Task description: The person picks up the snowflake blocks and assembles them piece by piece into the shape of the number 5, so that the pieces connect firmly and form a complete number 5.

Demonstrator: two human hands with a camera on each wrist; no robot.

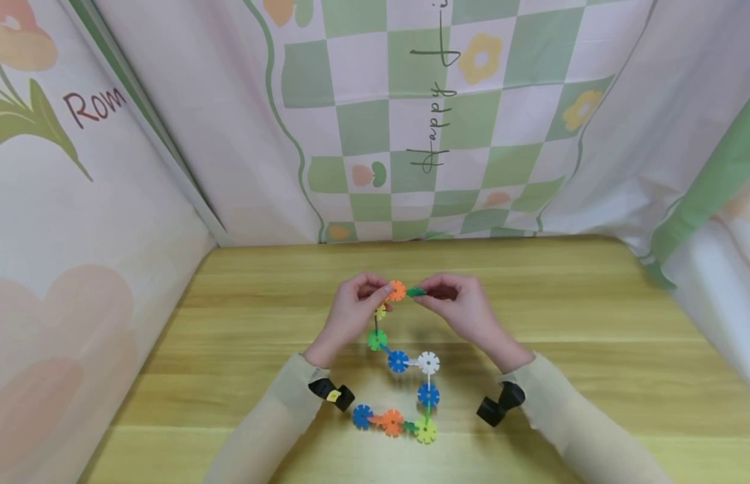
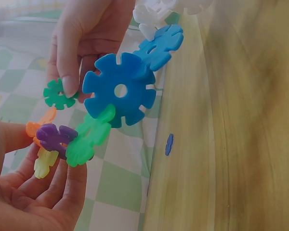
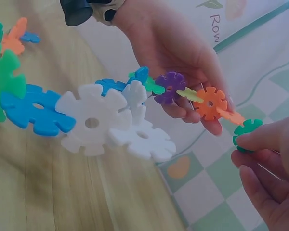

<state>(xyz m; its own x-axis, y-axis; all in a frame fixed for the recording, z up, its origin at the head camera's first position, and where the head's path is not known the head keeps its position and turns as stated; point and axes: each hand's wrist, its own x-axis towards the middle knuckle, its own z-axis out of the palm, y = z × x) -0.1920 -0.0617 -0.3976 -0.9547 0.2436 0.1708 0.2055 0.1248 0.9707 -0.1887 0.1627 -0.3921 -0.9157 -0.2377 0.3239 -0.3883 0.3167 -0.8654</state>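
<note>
My left hand (image 1: 351, 306) pinches the orange disc (image 1: 396, 290) at the upper end of a chain of notched plastic snowflake discs. The thumb and fingers of my right hand (image 1: 466, 306) hold a dark green snowflake disc (image 3: 248, 134) against the orange end piece (image 3: 231, 117). Whether their slots interlock, I cannot tell. From the left hand the chain runs through a yellow disc (image 1: 380, 311), a purple disc (image 3: 169, 87), a green disc (image 1: 377, 340), blue discs (image 1: 398, 361) and a white disc (image 1: 429, 363). It then bends down and left to another blue disc (image 1: 363, 417).
The chain spreads between both forearms, over the wooden table (image 1: 260, 289). A small dark blue piece (image 2: 169, 145) shows against the wood in the left wrist view. Black wrist cameras (image 1: 501, 405) sit close to the chain. A checked curtain (image 1: 363, 128) hangs behind the table.
</note>
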